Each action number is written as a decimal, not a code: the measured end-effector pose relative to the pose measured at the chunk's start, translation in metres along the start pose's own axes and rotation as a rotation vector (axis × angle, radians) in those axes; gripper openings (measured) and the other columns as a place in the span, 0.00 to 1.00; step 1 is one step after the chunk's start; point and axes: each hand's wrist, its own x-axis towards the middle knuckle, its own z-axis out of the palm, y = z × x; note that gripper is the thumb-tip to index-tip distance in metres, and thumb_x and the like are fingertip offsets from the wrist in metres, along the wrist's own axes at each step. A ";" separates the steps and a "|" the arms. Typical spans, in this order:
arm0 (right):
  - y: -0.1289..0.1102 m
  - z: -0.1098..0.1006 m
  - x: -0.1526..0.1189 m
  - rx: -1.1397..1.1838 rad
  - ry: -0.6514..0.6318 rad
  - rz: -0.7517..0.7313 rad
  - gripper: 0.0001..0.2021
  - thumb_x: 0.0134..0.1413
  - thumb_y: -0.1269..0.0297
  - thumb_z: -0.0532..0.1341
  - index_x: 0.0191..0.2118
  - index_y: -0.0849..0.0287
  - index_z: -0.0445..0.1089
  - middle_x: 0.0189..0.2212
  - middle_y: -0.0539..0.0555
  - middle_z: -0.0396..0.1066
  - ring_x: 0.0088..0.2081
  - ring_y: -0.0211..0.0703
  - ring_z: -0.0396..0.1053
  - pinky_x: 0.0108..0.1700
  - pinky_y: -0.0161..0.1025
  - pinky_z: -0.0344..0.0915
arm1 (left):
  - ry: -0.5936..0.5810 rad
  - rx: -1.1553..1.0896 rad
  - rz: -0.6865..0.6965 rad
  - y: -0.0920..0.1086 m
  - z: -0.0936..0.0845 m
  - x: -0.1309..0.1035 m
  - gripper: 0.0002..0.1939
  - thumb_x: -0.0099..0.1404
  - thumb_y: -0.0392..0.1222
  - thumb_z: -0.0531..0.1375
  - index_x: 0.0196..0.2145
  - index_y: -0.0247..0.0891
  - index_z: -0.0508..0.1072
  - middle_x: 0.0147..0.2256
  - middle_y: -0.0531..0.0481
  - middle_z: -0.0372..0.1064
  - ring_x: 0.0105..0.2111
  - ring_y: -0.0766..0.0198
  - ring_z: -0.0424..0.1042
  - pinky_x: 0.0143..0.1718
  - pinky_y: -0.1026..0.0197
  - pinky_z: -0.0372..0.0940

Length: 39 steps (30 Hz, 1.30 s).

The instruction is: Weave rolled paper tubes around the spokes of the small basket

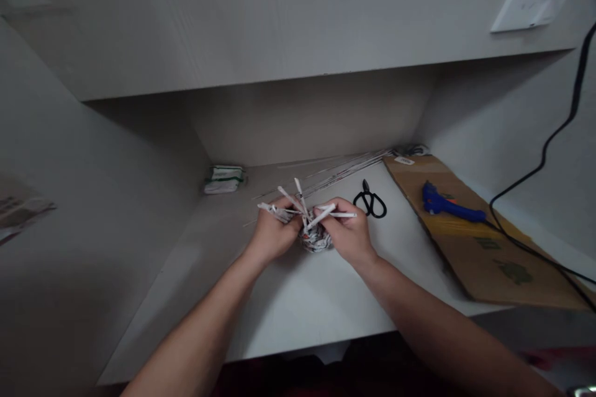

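Observation:
A small round woven piece of rolled paper strips (316, 240) sits low between my hands, with white paper sticks standing and fanning out of its top. My left hand (277, 229) is closed on the left side of the piece, around some of its sticks. On the right side, my right hand (347, 229) pinches the piece and its sticks, and two sticks cross over its fingers. The fingertips of both hands are partly hidden by the sticks.
Black-handled scissors (369, 201) lie just right of my hands. Long thin paper rolls (347, 170) stretch behind. A blue glue gun (449, 205) with a black cord rests on cardboard (475, 254) at right. A white-green packet (224, 179) is at back left.

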 end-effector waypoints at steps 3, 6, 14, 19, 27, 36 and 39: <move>0.002 -0.002 -0.003 -0.105 -0.033 -0.137 0.02 0.49 0.69 0.62 0.29 0.58 0.72 0.26 0.50 0.74 0.29 0.39 0.71 0.32 0.34 0.66 | -0.005 -0.013 -0.071 0.000 0.000 0.001 0.04 0.53 0.29 0.57 0.24 0.36 0.68 0.23 0.53 0.69 0.24 0.67 0.68 0.26 0.67 0.62; 0.001 -0.006 -0.003 -0.216 -0.082 -0.308 0.06 0.47 0.74 0.61 0.30 0.57 0.74 0.30 0.51 0.74 0.34 0.40 0.72 0.39 0.37 0.67 | 0.000 -0.051 -0.072 0.001 0.001 0.001 0.05 0.52 0.29 0.58 0.27 0.35 0.71 0.24 0.52 0.70 0.25 0.67 0.69 0.26 0.67 0.63; 0.001 -0.009 0.003 -0.247 -0.135 -0.265 0.05 0.50 0.69 0.63 0.31 0.56 0.77 0.30 0.52 0.75 0.34 0.41 0.73 0.38 0.37 0.68 | -0.103 -0.162 -0.155 0.008 -0.002 0.000 0.05 0.53 0.33 0.59 0.31 0.35 0.73 0.24 0.51 0.71 0.22 0.67 0.69 0.24 0.66 0.66; 0.007 -0.006 0.003 -0.148 -0.129 -0.086 0.04 0.49 0.64 0.63 0.32 0.57 0.74 0.30 0.52 0.76 0.32 0.41 0.73 0.34 0.35 0.68 | -0.105 -0.133 -0.151 0.003 -0.002 0.000 0.04 0.54 0.33 0.58 0.30 0.35 0.72 0.24 0.51 0.71 0.22 0.66 0.70 0.22 0.66 0.65; 0.001 -0.016 0.012 -0.329 0.179 -0.156 0.12 0.49 0.59 0.64 0.39 0.58 0.71 0.33 0.54 0.74 0.31 0.42 0.69 0.32 0.37 0.66 | 0.055 -0.009 -0.124 -0.006 0.006 0.002 0.05 0.53 0.32 0.57 0.28 0.35 0.73 0.23 0.52 0.71 0.22 0.66 0.69 0.24 0.66 0.64; -0.011 -0.020 0.008 -0.788 0.008 -0.697 0.06 0.50 0.69 0.64 0.31 0.49 0.75 0.36 0.49 0.75 0.49 0.53 0.63 0.51 0.52 0.59 | 0.161 0.144 -0.021 -0.003 0.003 0.001 0.04 0.54 0.34 0.59 0.27 0.36 0.74 0.25 0.51 0.73 0.26 0.64 0.70 0.29 0.65 0.63; -0.012 -0.020 0.008 -0.856 -0.013 -0.690 0.04 0.50 0.67 0.65 0.30 0.49 0.75 0.37 0.49 0.76 0.50 0.55 0.61 0.50 0.53 0.54 | 0.124 0.188 0.029 0.000 0.003 -0.001 0.06 0.55 0.31 0.57 0.27 0.37 0.74 0.27 0.51 0.73 0.28 0.64 0.70 0.31 0.64 0.63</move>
